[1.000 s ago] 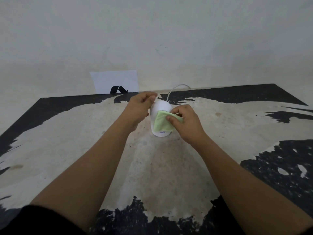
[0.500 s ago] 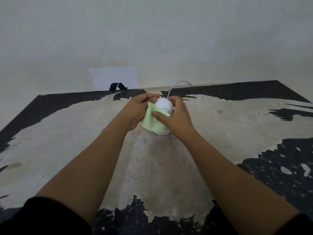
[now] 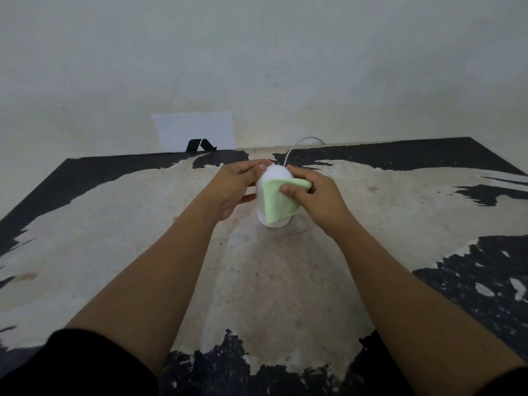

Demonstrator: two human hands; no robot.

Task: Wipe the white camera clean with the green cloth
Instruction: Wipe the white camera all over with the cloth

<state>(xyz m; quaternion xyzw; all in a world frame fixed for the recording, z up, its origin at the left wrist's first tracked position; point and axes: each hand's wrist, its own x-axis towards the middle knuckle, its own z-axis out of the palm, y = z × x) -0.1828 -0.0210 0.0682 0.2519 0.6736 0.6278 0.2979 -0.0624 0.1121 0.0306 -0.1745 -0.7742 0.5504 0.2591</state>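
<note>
1. Head view: camera (image 3: 275,178), white, smooth, dome-topped, upright mid-desk (image 3: 400,212), well clear of every edge; bare room left, right and in front.
2. Left hand (image 3: 233,190) cupping the camera's left side, fingers bent round it.
3. Right hand (image 3: 317,200) pinched shut on cloth (image 3: 278,202), thumb pressing it to the camera's front; cloth green, soft, folded flat, hanging toward the base.
4. Desk worn: black coating flaked to pale, rough patches.
5. Thin white cable (image 3: 297,144) curving off behind; paper (image 3: 197,132) against the wall.
</note>
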